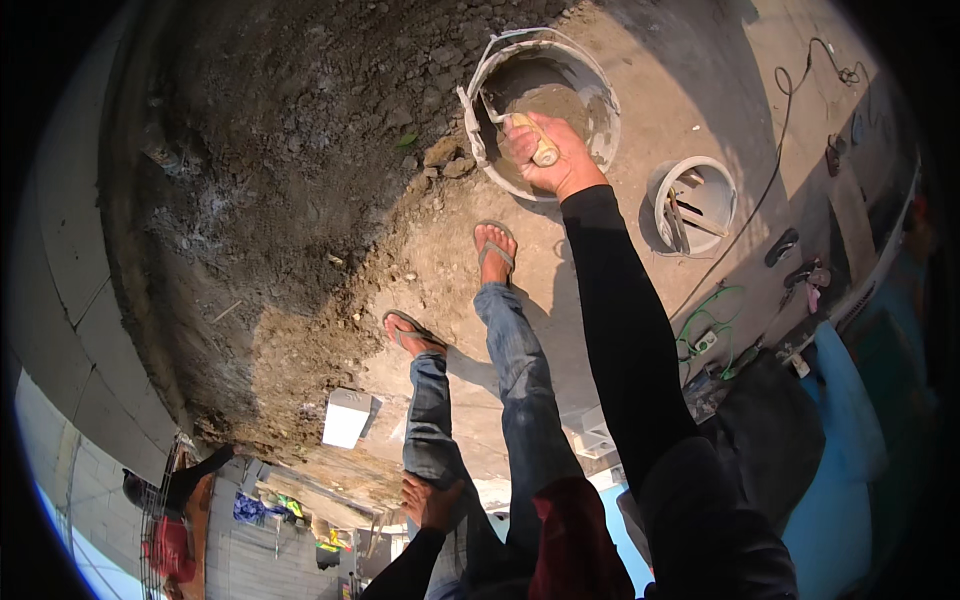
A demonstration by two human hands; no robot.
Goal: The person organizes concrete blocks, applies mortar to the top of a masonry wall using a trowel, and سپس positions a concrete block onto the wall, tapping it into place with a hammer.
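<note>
My right hand point(550, 155) is closed around the pale wooden handle of a trowel point(545, 153), above the near side of a large mortar-smeared bucket point(614, 125). The trowel's bent metal shank reaches toward the bucket's left inner wall; its blade I cannot make out. Grey-brown wet mortar point(560, 102) lies in the bottom, and a wire handle arches over the far rim. Lower down, my left hand point(430, 502) rests on the left leg of my jeans point(430, 400), fingers laid over the cloth, with nothing seen in it.
A smaller white bucket point(730, 190) with wooden-handled tools stands to the right. Black cable point(765, 190) and green cord point(715, 320) cross the ground. Loose soil point(300, 130) spreads left, beside a block wall point(90, 330). A white block point(346, 420) lies nearer; another person point(175, 540) is lower left.
</note>
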